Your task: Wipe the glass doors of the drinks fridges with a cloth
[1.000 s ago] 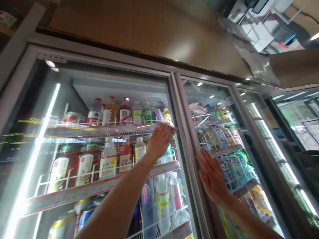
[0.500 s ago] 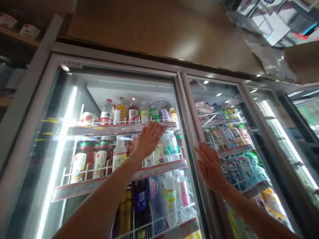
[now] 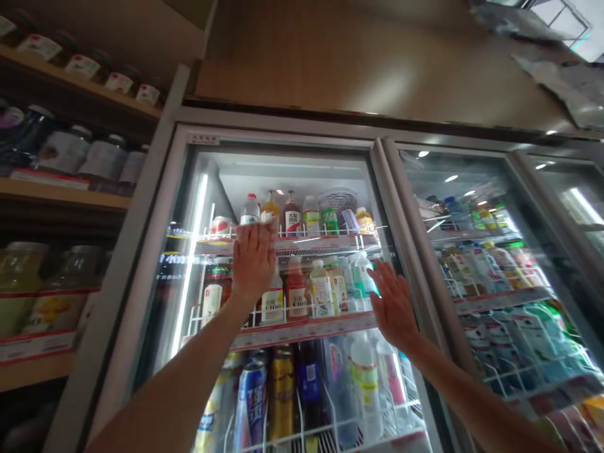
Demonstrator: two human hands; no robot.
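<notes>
My left hand [image 3: 253, 264] lies flat against the glass of the left fridge door [image 3: 283, 135], fingers together and pointing up, at the level of the top shelf's front rail. My right hand [image 3: 394, 308] presses flat on the same pane near its right edge, fingers spread, beside the centre door post [image 3: 401, 207]. Neither hand holds anything that I can make out. Behind the glass stand drink bottles on the top shelf [image 3: 292, 217], more bottles on the middle shelf [image 3: 325, 286], and cans and bottles [image 3: 283, 390] in wire racks below.
A second glass door [image 3: 476, 189] to the right shows more bottled drinks. Wooden shelves with jars [image 3: 70, 151] stand to the left of the fridge. A brown panel [image 3: 353, 56] runs above the doors.
My left hand has slid leftwards across the glass along the top shelf. My right hand has moved from the centre post onto the left door's pane. The view has swung left, showing the jar shelves.
</notes>
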